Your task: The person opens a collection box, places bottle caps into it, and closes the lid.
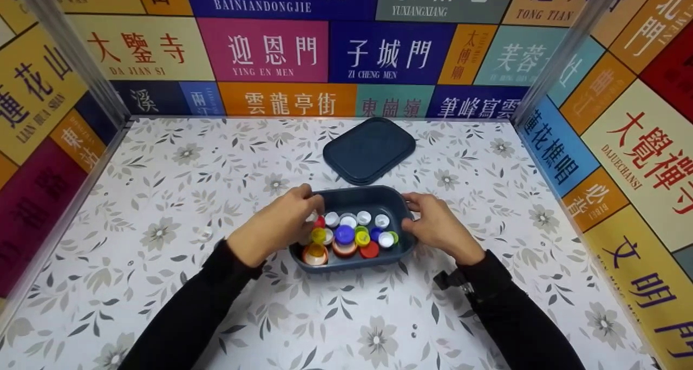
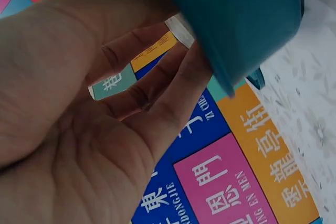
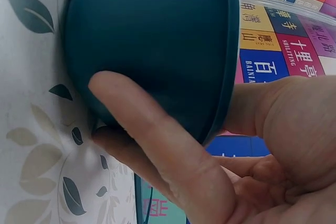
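Observation:
A dark blue plastic box (image 1: 352, 261) stands on the patterned tabletop, holding several bottle caps in white, red, yellow, purple and green. Among them are a purple cap (image 1: 345, 234) and a red cap (image 1: 369, 250). My left hand (image 1: 279, 221) reaches over the box's left end and pinches a white bottle cap (image 2: 181, 30), mostly covered by the fingers. At the opposite end, my right hand (image 1: 436, 224) grips the box wall, its thumb over the rim and its fingers (image 3: 157, 129) along the outside.
Behind the box lies its dark blue lid (image 1: 370, 149), flat on the floral tabletop (image 1: 227, 158). A small clear item (image 1: 206, 233) is left of my left hand. Panels with printed signs (image 1: 265, 50) stand at the back and both sides.

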`<action>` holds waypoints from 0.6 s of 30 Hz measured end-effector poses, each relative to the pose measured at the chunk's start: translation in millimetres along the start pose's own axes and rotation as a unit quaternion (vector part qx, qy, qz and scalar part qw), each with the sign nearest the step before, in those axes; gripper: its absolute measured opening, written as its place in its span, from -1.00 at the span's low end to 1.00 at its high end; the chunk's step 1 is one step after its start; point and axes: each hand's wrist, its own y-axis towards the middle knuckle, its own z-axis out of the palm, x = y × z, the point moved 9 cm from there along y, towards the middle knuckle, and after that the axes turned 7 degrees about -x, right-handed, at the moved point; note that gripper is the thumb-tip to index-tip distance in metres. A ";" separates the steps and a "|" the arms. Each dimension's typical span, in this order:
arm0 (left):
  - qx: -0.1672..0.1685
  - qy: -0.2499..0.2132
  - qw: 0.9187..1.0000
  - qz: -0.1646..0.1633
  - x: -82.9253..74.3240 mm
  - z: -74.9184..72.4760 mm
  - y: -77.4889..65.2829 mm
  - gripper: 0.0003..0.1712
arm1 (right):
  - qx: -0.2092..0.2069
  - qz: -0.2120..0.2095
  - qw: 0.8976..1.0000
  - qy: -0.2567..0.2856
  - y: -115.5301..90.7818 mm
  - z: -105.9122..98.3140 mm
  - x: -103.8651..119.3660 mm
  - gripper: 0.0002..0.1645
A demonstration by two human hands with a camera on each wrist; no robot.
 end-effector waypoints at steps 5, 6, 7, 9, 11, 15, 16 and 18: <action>0.022 0.012 1.000 0.008 -4.8 12.0 10.5 -0.78 | -0.001 0.000 1.000 0.004 -0.7 -1.1 0.7 -0.16; 0.026 0.011 1.000 0.011 -6.8 13.8 12.4 -0.77 | 0.000 -0.001 1.000 0.006 -0.9 -1.4 0.9 -0.16; 0.031 0.010 0.999 0.013 -8.2 16.1 14.5 -0.77 | -0.001 0.002 1.000 0.008 -1.0 -1.6 0.7 -0.17; 0.042 0.008 0.999 0.014 -10.9 20.6 18.1 -0.76 | -0.002 0.004 1.000 0.013 -0.9 -2.1 0.4 -0.17; 0.054 0.009 0.998 0.014 -13.1 24.7 20.8 -0.74 | -0.001 0.006 1.000 0.016 -0.5 -1.7 -0.8 -0.18; 0.065 0.012 0.998 0.018 -17.1 29.8 22.9 -0.73 | 0.001 0.010 1.000 0.019 0.5 -0.6 -3.1 -0.18; 0.065 0.012 0.998 0.020 -18.0 30.5 23.0 -0.73 | 0.002 0.010 1.000 0.022 0.8 -0.2 -3.5 -0.17; 0.061 0.012 0.998 0.025 -20.0 31.0 22.9 -0.73 | 0.003 0.012 1.000 0.027 1.0 0.0 -4.3 -0.17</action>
